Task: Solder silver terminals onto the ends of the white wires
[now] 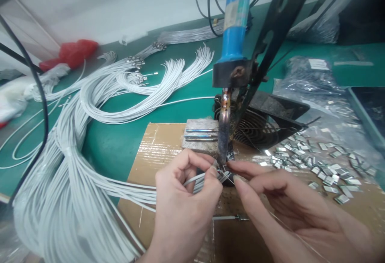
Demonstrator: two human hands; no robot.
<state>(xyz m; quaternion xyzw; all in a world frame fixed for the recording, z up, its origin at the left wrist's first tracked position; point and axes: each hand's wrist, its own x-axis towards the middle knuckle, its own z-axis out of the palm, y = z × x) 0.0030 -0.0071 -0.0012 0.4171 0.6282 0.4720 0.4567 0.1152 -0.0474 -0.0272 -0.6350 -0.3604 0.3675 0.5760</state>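
Note:
My left hand [188, 199] is closed around several white cables [135, 190], pinching their ends between thumb and index finger just below the soldering iron [236, 26]. The iron has a blue handle and is clamped upright with its dark tip [223, 138] pointing down. Close to that tip, my right hand [285, 199] pinches a thin solder wire [300, 239], which trails back under the palm. Fingers partly hide the cable ends, so I cannot tell whether they touch the tip. Below the hands lies a single cable end with a metal connector [241, 217].
A large bundle of white cables [60, 199] fills the left. Small metal pieces [333, 170] lie scattered on the cardboard [156, 142] at right. Behind the iron are a grey block [200, 124], a black fan [261, 122] and a black metal bracket [270, 38]. Plastic bags [309, 74] stand back right.

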